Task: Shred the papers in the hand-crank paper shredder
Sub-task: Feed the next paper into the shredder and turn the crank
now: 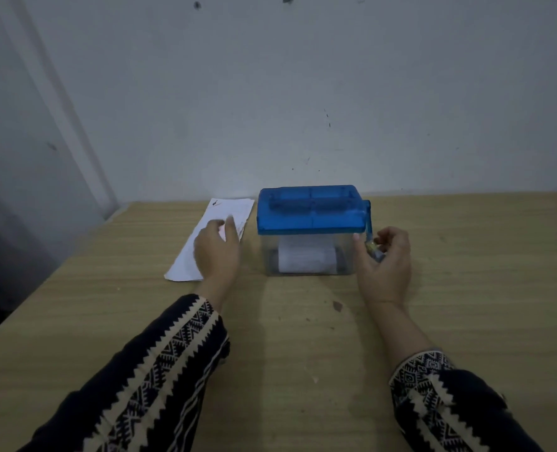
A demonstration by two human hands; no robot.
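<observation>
A hand-crank shredder [309, 210] with a blue lid and a clear bin stands at the back middle of the wooden table [466, 288]. White paper [306, 257] lies inside the bin. The blue crank arm [368, 220] hangs down the shredder's right side. My right hand [384, 265] grips the crank knob with curled fingers. A small stack of white papers [211, 238] lies on the table just left of the shredder. My left hand [216, 252] rests on that stack, and its blurred fingers hide the grip.
A pale wall [303, 93] rises directly behind the table's far edge. The table's left edge runs diagonally from the back corner toward me, with dark floor beyond it. Small dark specks mark the tabletop in front of the shredder.
</observation>
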